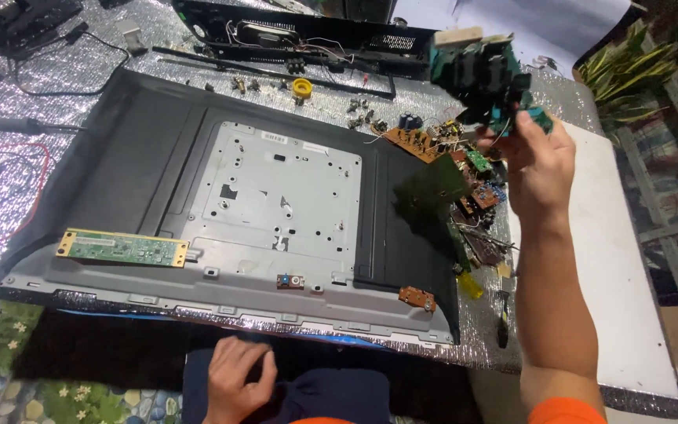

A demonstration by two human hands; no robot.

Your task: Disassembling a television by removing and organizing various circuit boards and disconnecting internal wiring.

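**Circuit board lifted in the right hand, above the parts pile**

Head view, item by item.

- Right hand (539, 169): raised at about 2 o'clock from the middle of the frame, fingers curled shut around the lower edge of a green circuit board (480, 74). The board is clear of the table and blurred; it sits at 11 o'clock from the palm, its bulk rising up and leftward out of the grip. Its long axis cannot be told through the blur.
- Left hand (237, 385): at 6 o'clock, low in the frame, fingers loosely spread and resting on dark cloth at the lap, holding nothing. It is well apart from the board; the right hand is the nearer by far.
- Pile of small boards (476, 188): brown and green pieces with loose wires, lying directly below the lifted board, just beside the right edge of the panel.
- Back panel of a flat screen (143, 149): dark, lying flat, with a grey metal plate (280, 196) at its centre.
- Long narrow green board (123, 248): at 8 o'clock on the panel, lengthwise left to right.
- Small brown board (417, 297): at 5 o'clock near the lower rim of the panel.
- Silver padded table cover (56, 78): under everything.
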